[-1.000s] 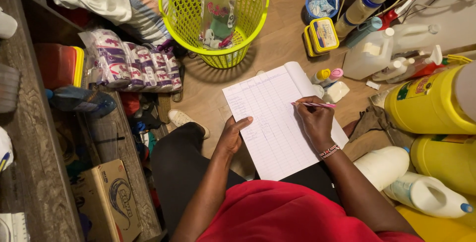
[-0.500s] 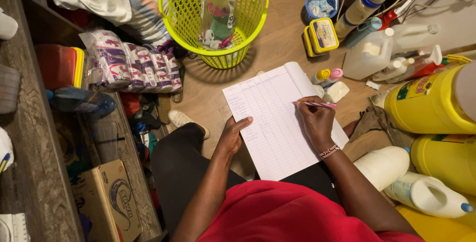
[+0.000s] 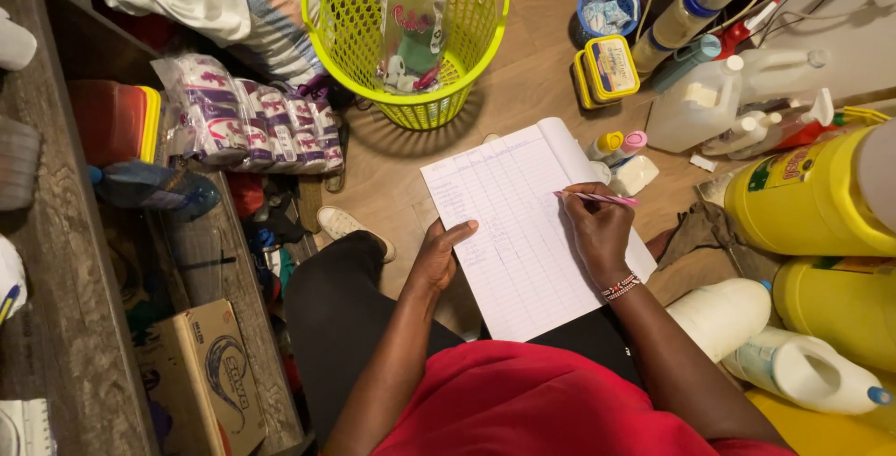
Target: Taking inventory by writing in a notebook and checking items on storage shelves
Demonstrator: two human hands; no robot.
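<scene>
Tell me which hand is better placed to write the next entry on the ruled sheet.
The right hand, most likely. It already grips the pink pen with the tip on the sheet. The left hand holds no pen; it clasps the sheet's left edge, thumb on the paper, steadying it.

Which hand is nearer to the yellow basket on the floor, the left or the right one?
The left, narrowly. The left hand holds the notebook at its left edge, below the yellow basket. The right hand, holding a pink pen, sits further right.
</scene>
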